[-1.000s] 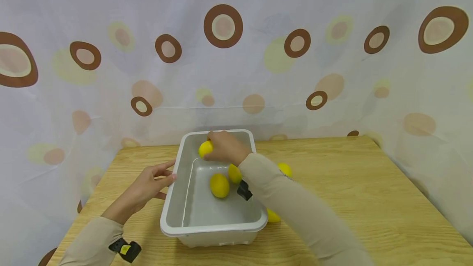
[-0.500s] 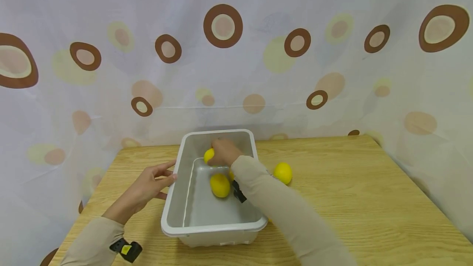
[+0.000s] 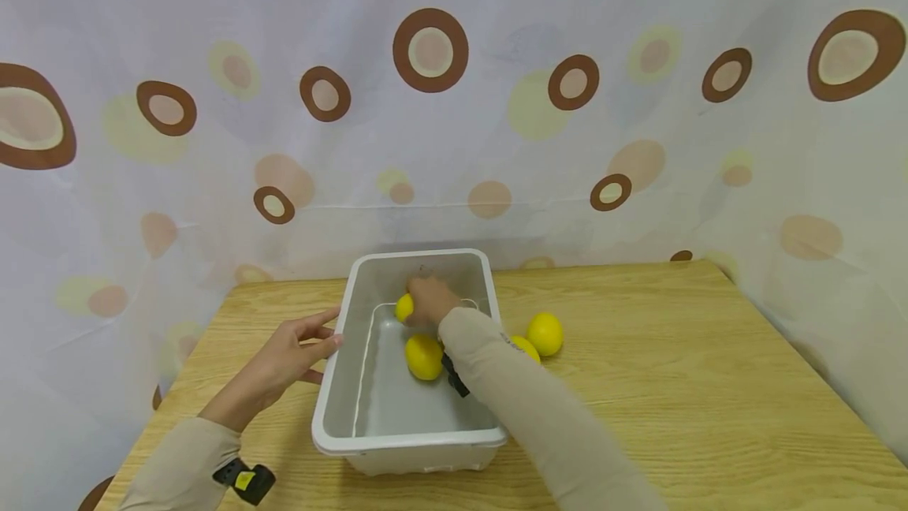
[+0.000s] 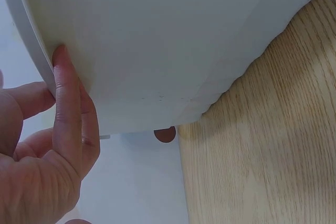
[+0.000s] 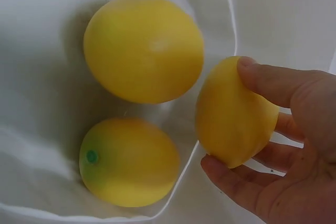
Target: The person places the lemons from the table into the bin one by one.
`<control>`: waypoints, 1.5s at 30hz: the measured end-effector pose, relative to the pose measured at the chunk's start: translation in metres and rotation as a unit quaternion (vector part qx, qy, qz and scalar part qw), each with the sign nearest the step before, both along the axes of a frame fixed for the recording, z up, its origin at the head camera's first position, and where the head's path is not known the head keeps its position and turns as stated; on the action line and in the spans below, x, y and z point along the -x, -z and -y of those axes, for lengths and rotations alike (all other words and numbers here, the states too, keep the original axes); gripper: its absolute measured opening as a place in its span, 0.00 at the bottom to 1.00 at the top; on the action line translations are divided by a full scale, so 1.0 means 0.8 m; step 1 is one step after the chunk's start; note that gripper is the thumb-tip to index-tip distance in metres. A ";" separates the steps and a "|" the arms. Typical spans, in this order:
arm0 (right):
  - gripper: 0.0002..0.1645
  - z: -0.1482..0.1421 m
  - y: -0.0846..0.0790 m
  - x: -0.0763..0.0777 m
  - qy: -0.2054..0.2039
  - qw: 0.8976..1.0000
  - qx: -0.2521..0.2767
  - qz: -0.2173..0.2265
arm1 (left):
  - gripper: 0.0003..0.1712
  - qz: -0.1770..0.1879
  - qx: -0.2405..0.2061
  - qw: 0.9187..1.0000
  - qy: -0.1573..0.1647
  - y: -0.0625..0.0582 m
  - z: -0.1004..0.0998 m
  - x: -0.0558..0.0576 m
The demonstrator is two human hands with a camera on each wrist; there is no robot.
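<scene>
A white cloth printed with brown-ringed ovals hangs behind the pale wood-grain tabletop, where a light-grey rectangular plastic tub stands. My left hand, fingers extended, touches its left rim from outside; my right hand, inside, curls thumb and fingers round a yellow oval lemon near the far end. Two more yellow lemons lie beside it in the tub, two others on the tabletop to the right

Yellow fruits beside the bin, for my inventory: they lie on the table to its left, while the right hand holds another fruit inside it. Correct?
Wrong side: the head view shows the yellow fruits on the table to the right of the bin, while the right hand holds another fruit inside it.
</scene>
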State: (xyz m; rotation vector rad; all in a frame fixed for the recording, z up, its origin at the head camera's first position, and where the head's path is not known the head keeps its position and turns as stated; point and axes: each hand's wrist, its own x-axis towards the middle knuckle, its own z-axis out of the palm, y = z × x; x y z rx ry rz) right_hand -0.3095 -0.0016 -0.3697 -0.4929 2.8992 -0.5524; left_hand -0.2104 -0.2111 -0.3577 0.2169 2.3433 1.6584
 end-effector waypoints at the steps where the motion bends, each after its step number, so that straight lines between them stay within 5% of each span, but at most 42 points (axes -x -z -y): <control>1: 0.23 0.001 0.002 0.000 0.005 1.000 -0.001 0.003 | 0.35 0.001 0.000 1.000 -0.001 0.000 0.000 0.000; 32: 0.28 -0.001 0.014 -0.003 0.006 0.996 -0.085 -0.006 | 0.34 -0.001 0.008 1.000 -0.005 -0.004 -0.003 -0.003; 45: 0.12 -0.002 0.019 0.003 0.006 0.996 -0.083 -0.021 | 0.35 -0.003 0.014 1.000 -0.005 -0.004 -0.003 -0.002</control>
